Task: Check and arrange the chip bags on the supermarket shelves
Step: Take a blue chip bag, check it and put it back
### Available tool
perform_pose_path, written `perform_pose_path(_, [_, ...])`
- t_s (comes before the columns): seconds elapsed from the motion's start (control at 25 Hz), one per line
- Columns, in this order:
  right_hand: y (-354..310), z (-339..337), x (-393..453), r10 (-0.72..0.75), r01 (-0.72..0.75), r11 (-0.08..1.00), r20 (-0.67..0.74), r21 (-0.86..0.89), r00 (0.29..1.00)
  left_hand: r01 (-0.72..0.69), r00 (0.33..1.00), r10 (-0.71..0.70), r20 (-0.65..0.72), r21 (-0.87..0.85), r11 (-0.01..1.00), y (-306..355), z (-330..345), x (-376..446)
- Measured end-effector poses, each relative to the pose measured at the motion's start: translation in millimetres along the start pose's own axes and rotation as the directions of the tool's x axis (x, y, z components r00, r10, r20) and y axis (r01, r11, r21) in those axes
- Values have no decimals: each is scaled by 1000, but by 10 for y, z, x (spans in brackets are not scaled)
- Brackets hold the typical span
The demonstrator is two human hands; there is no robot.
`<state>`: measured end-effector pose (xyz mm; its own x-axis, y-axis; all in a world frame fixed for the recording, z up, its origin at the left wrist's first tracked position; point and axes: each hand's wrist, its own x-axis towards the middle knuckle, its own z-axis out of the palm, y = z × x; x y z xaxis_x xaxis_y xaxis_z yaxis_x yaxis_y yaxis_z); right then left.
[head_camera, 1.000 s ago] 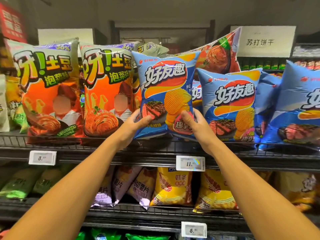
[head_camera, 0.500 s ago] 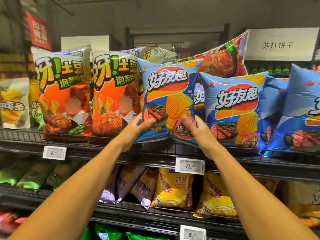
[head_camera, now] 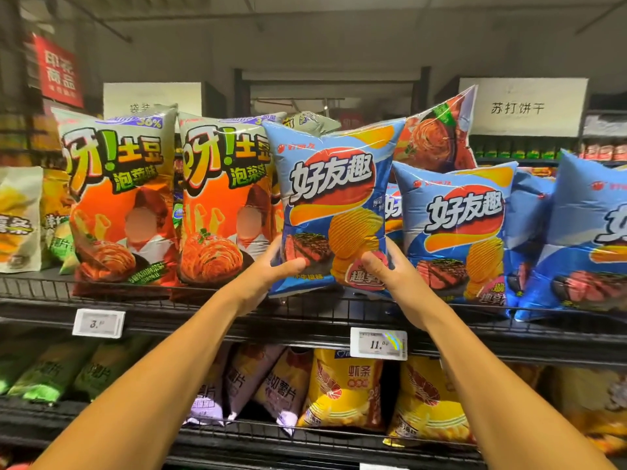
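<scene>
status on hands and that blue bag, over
Left hand and right hand both grip glossy blue chip bag at lower corners. Bag upright at top wire shelf. Orange bag crowds its left.

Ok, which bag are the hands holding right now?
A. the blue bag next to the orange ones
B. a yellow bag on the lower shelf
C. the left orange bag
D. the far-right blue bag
A: the left hand and right hand grip the lower corners of the blue bag, thumbs on its front, beside the orange bag.
</scene>
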<state>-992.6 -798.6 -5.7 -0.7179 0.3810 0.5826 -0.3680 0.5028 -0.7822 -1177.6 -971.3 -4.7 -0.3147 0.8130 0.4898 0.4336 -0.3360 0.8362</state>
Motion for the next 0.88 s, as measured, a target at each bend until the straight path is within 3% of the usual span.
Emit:
perform_pose_path(0.48, [-375, 64, -314, 4, -9, 999, -143, -37, 990, -13, 1000, 13, -1, 90, 996, 180, 93, -149])
perform_pose_path(0.64, [-507, 181, -539, -18, 18, 1000, -298, -3, 954, -92, 986, 93, -136, 17, 996, 304, 295, -245])
perform_pose_path(0.88, [-613, 355, -699, 86, -87, 996, -235, 8, 968, -207, 959, 186, -216, -79, 975, 526, 425, -420])
